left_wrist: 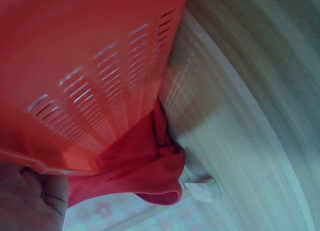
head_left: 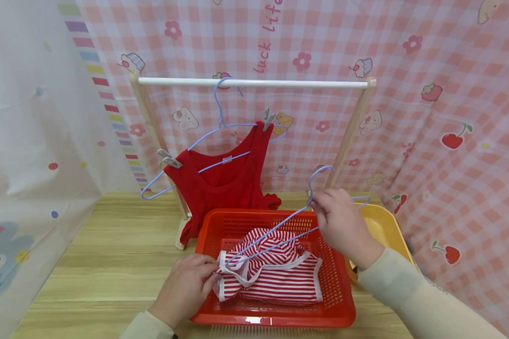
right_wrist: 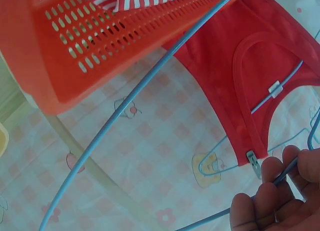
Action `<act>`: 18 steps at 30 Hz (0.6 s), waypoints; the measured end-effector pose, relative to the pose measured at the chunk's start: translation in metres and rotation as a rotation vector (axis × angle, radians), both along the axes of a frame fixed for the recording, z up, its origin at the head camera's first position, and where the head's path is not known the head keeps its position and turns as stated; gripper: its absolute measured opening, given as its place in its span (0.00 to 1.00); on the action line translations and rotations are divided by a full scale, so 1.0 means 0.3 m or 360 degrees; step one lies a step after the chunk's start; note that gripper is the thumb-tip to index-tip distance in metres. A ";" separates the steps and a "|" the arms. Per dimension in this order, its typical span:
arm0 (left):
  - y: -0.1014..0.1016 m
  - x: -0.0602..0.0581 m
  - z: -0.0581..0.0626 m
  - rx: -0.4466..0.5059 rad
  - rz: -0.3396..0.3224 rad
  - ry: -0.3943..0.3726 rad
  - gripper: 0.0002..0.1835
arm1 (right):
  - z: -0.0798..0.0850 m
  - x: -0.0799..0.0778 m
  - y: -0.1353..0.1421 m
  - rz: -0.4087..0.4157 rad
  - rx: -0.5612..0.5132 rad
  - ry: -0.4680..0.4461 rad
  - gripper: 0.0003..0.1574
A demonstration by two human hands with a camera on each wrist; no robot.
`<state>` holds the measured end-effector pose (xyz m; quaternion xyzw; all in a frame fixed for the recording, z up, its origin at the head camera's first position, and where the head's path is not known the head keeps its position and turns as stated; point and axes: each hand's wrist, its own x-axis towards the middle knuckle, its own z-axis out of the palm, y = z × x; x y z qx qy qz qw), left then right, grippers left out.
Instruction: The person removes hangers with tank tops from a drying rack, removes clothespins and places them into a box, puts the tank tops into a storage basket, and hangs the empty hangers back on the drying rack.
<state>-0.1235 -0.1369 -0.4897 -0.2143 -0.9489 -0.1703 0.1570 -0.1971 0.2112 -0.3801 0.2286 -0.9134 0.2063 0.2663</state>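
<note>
A striped red-and-white garment with white trim (head_left: 284, 288) lies bunched in the red basket (head_left: 343, 320). My left hand (head_left: 186, 287) pinches its edge at the left side, over the basket's rim. My right hand (head_left: 343, 226) grips a blue wire hanger (right_wrist: 130, 98) just below its hook. The hanger slants down to the left across the garment, with its lower end at the white-trimmed edge by my left fingertips. In the left wrist view, the basket wall hides most of what my left hand holds.
Behind the basket stands a clothes rack with a white bar (head_left: 305, 84). From it hangs a red sleeveless garment (head_left: 220, 190) on another blue hanger, clipped by grey clothespins (head_left: 169, 159) at both shoulders. A yellow basin (head_left: 379, 221) sits to the right on the wooden table (head_left: 123, 263).
</note>
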 end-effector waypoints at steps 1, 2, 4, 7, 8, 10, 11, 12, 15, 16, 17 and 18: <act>0.000 0.000 0.001 -0.0002 -0.0004 -0.0004 0.06 | 0.002 -0.002 0.002 -0.0006 -0.0010 0.0013 0.04; 0.000 0.000 0.002 -0.0004 -0.0007 -0.0013 0.06 | 0.004 -0.003 0.005 -0.0008 -0.0018 0.0024 0.04; 0.001 0.000 0.005 -0.0015 -0.0007 -0.0034 0.06 | 0.009 -0.005 0.007 -0.0007 -0.0025 0.0044 0.04; 0.003 0.000 0.010 -0.0026 -0.0004 -0.0072 0.07 | 0.016 -0.005 0.006 -0.0004 -0.0024 0.0065 0.05; 0.004 0.000 0.011 -0.0029 -0.0004 -0.0082 0.08 | 0.017 -0.005 0.006 0.0000 -0.0024 0.0069 0.05; 0.006 0.001 0.012 -0.0035 -0.0008 -0.0111 0.10 | 0.020 -0.006 0.004 0.0010 -0.0030 0.0080 0.05; 0.007 0.002 0.013 -0.0030 -0.0012 -0.0132 0.11 | 0.022 -0.006 0.003 0.0016 -0.0031 0.0090 0.04; 0.007 0.004 0.013 -0.0023 -0.0014 -0.0157 0.13 | 0.023 -0.007 0.002 0.0022 -0.0032 0.0099 0.04; 0.009 0.007 0.010 0.0001 -0.0015 -0.0235 0.18 | 0.027 -0.009 -0.002 0.0042 -0.0035 0.0130 0.04; 0.009 0.007 0.009 0.0013 -0.0012 -0.0260 0.20 | 0.029 -0.009 -0.004 0.0047 -0.0034 0.0139 0.04; 0.009 0.007 0.007 0.0022 -0.0010 -0.0282 0.22 | 0.032 -0.010 -0.005 0.0053 -0.0032 0.0146 0.04; 0.010 0.006 0.005 0.0030 -0.0005 -0.0296 0.24 | 0.035 -0.011 -0.008 0.0059 -0.0032 0.0152 0.05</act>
